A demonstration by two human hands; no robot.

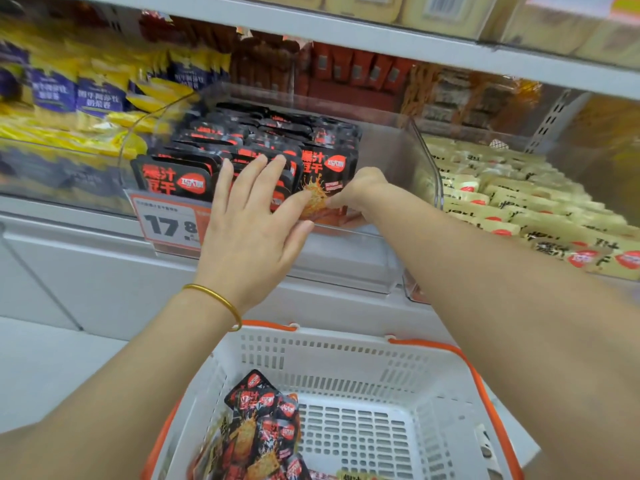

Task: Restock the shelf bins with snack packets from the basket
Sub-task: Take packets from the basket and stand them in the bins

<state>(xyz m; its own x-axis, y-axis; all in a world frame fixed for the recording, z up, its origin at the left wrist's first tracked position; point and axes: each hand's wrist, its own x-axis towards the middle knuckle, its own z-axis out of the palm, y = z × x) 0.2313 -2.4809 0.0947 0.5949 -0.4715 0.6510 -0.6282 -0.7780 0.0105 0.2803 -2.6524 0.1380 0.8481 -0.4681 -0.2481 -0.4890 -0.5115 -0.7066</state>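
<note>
My left hand (249, 216), with a gold bangle (221, 301) at the wrist, lies flat with spread fingers against the upright black snack packets (242, 143) in the clear shelf bin (408, 161). My right hand (360, 194) reaches into the bin's emptier right part and pinches the lower edge of a black packet (325, 181) standing at the front. Below my arms sits the white basket (363, 382) with orange handles, a heap of the same black packets (263, 431) in its left corner.
</note>
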